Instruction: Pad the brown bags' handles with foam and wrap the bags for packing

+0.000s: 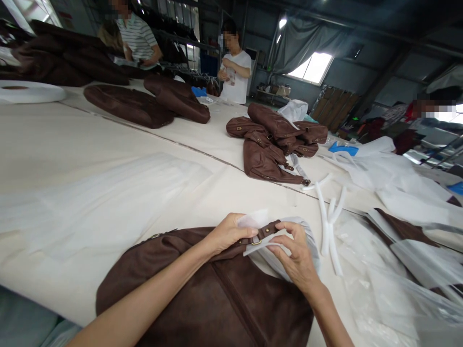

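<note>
A large dark brown handbag (217,299) lies on the table before me, a zip line running down its side. Its buckled strap (266,230) is stretched between my hands, with a brass-coloured buckle (256,240) and studs showing. My left hand (231,234) is closed on the strap just left of the buckle, thumb on top. The fingers of my right hand (294,250) pinch the strap's end. A thin white wrapping sheet (253,219) sits around and under the strap by my left fingers. Greyish-white padding (307,236) shows behind my right hand.
More brown bags (267,140) are heaped across the table, others (144,103) farther left. White foam strips (329,226) and clear plastic sheets (383,284) lie to the right. A white roll (31,91) rests at far left. Two people (237,72) stand beyond the table, another at far right.
</note>
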`<state>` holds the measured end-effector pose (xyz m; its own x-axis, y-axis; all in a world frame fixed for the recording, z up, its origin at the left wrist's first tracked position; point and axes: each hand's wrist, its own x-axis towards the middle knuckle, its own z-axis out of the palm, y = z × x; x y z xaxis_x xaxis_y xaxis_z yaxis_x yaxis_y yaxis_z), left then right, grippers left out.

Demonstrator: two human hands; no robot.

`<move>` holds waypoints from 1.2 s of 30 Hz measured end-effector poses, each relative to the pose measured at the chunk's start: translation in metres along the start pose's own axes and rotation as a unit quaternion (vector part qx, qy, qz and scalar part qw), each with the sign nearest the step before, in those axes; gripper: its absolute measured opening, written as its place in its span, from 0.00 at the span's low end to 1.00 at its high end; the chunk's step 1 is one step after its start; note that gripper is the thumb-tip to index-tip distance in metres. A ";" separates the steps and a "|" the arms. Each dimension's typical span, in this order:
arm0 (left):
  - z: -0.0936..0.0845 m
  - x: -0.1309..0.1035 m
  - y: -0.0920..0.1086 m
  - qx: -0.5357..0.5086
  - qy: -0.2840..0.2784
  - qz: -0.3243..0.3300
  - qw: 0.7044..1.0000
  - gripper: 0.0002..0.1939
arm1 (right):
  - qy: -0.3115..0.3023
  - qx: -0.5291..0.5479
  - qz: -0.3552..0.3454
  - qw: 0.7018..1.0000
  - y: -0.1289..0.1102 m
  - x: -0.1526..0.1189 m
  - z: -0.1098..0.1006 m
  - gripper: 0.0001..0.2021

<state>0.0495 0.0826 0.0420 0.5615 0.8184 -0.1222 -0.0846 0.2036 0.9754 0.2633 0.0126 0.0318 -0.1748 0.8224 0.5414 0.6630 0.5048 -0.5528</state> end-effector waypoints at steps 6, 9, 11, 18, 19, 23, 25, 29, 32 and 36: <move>-0.003 0.001 -0.003 0.049 -0.006 0.016 0.999 0.17 | -0.021 -0.091 0.023 0.995 -0.010 0.021 -0.004 0.10; -0.003 0.001 -0.003 0.062 -0.010 0.017 0.998 0.18 | -0.090 -0.111 0.038 0.989 -0.012 0.033 -0.008 0.12; -0.003 0.002 -0.003 0.062 -0.018 0.016 0.998 0.19 | -0.143 -0.097 0.047 0.984 -0.011 0.037 -0.012 0.12; -0.001 0.004 -0.004 0.077 -0.013 0.036 0.996 0.18 | -0.159 -0.049 0.034 0.986 0.003 0.019 -0.019 0.11; 0.000 0.005 -0.003 0.082 -0.010 0.039 0.996 0.18 | -0.148 -0.039 0.035 0.988 0.005 0.015 -0.019 0.10; 0.004 0.006 -0.005 0.086 -0.010 0.043 0.995 0.20 | -0.112 -0.006 0.047 0.993 0.012 0.002 -0.017 0.11; 0.004 0.007 -0.006 0.090 -0.008 0.043 0.995 0.21 | -0.103 -0.005 0.045 0.994 0.012 0.003 -0.016 0.10; 0.005 0.007 -0.008 0.094 -0.006 0.040 0.995 0.22 | -0.112 -0.009 0.051 0.992 0.007 0.016 -0.015 0.11; 0.004 0.005 -0.005 0.090 -0.010 0.043 0.995 0.21 | -0.119 -0.010 0.066 0.991 0.001 0.026 -0.012 0.12; 0.003 0.000 0.002 0.080 -0.008 0.058 0.995 0.22 | -0.115 -0.025 0.095 0.989 -0.005 0.031 -0.008 0.14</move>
<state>0.0521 0.0814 0.0448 0.5692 0.8222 -0.0053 -0.0177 0.0187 0.9997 0.2605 0.0331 0.0561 -0.2012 0.9418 0.2693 0.7337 0.3271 -0.5956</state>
